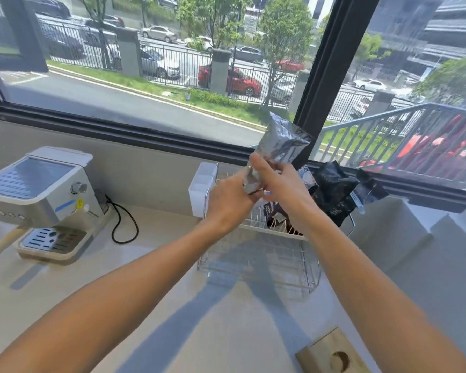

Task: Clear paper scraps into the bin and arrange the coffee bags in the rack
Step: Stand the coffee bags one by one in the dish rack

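A silver coffee bag [281,142] stands upright above the white wire rack [267,254] on the counter. Both hands grip its lower end: my left hand [228,201] from the left, my right hand [283,185] from the right. Black coffee bags [336,191] lean in the rack's right half, against the window sill. A dark brown bag [276,215] lies lower in the rack, partly hidden behind my right wrist. No paper scraps or bin are in view.
An espresso machine [38,195] with a looped black cord [124,224] stands at the left. A white plastic caddy [202,188] hangs on the rack's left end. A wooden board [334,356] lies at the counter's front right. A large window runs behind.
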